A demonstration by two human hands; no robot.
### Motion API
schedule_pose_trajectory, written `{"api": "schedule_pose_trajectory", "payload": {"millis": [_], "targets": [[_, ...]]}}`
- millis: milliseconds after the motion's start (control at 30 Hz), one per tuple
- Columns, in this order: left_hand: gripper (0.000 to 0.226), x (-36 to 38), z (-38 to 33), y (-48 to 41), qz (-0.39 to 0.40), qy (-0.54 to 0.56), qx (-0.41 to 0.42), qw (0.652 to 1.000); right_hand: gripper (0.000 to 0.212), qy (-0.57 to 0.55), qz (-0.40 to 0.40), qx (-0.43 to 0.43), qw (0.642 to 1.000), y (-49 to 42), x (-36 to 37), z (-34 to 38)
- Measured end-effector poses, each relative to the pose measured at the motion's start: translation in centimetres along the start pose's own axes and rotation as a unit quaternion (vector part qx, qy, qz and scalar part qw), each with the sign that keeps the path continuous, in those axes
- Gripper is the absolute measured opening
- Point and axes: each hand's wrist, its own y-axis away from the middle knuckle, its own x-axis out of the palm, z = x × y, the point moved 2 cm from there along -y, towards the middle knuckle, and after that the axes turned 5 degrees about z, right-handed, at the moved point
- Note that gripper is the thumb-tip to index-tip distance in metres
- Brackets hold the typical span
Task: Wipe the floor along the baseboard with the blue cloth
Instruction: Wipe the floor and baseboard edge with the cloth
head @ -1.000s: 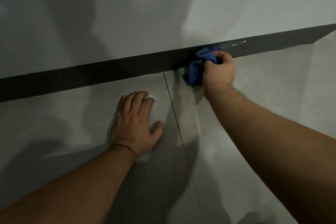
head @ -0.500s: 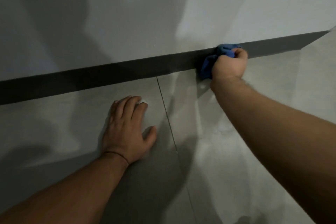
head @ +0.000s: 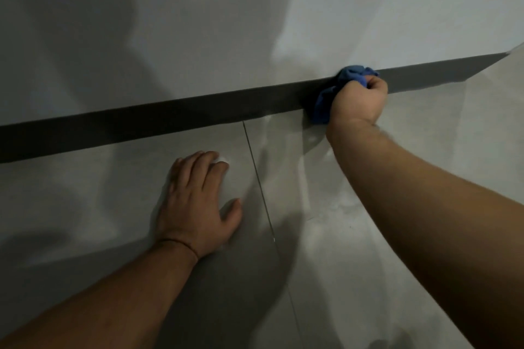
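A crumpled blue cloth (head: 326,102) is bunched in my right hand (head: 358,100), which is clenched around it and presses it against the dark baseboard (head: 170,119) where it meets the grey tiled floor (head: 354,221). Part of the cloth sticks out above my knuckles and part hangs to the left of my fist. My left hand (head: 198,201) lies flat on the floor, palm down, fingers spread slightly, well left of the cloth and a little short of the baseboard. A thin band circles its wrist.
A pale grey wall (head: 226,22) rises above the baseboard. A thin grout line (head: 261,193) runs between the two hands, away from the baseboard. At the far right the baseboard ends at a corner (head: 507,56). Shadows fall over the left floor.
My right hand has slid the cloth to the right along the baseboard, away from the grout line. My left hand has stayed planted on the floor.
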Motion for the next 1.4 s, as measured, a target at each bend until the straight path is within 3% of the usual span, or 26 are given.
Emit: {"api": "schedule_pose_trajectory", "payload": {"millis": [133, 267, 400, 500, 567, 633, 767, 967, 1200, 1300, 1333, 1400], "targets": [[0.07, -0.1, 0.0, 0.0, 0.006, -0.007, -0.001, 1.0, 0.011, 0.1, 0.063, -0.031, 0.993, 4.2, 2.1, -1.4], [0.07, -0.4, -0.1, 0.0, 0.007, -0.01, -0.001, 1.0, 0.013, 0.255, 0.205, -0.099, 0.94, 6.3, 0.6, -2.9], [0.069, -0.5, -0.1, 0.1, 0.01, -0.002, -0.005, 1.0, 0.026, 0.418, 0.143, -0.187, 0.877, 2.9, -3.3, -2.1], [0.067, -0.4, 0.0, 0.1, 0.011, 0.011, -0.004, 1.0, 0.039, 0.52, 0.09, -0.096, 0.844, -1.2, -5.2, -1.5], [0.067, -0.4, 0.0, 0.2, 0.015, 0.014, -0.007, 1.0, 0.041, 0.568, 0.097, -0.033, 0.817, -2.3, -5.2, -1.7], [0.068, -0.4, 0.0, 0.2, 0.016, 0.011, -0.008, 1.0, 0.04, 0.579, 0.127, -0.035, 0.804, -1.7, -4.2, -2.1], [0.07, -0.4, -0.1, 0.1, 0.014, 0.01, -0.009, 1.0, 0.041, 0.598, 0.179, -0.12, 0.772, 1.7, -1.8, -3.1], [0.07, -0.4, -0.2, 0.1, 0.014, -0.005, -0.015, 1.0, 0.039, 0.57, 0.229, -0.216, 0.759, 8.7, 1.3, -4.0], [0.07, -0.3, -0.1, 0.1, 0.011, -0.005, -0.011, 1.0, 0.053, 0.55, 0.343, -0.28, 0.708, 11.3, 1.8, -4.8], [0.07, -0.4, 0.0, 0.2, 0.004, 0.008, -0.007, 1.0, 0.064, 0.561, 0.385, -0.339, 0.65, 9.7, 0.6, -4.3], [0.07, -0.5, 0.1, 0.2, 0.005, 0.01, -0.007, 1.0, 0.067, 0.576, 0.38, -0.342, 0.638, 8.6, -0.1, -4.3], [0.069, -0.4, 0.2, 0.2, 0.003, 0.018, -0.005, 1.0, 0.062, 0.611, 0.314, -0.285, 0.668, 5.5, -1.7, -4.2]]}}
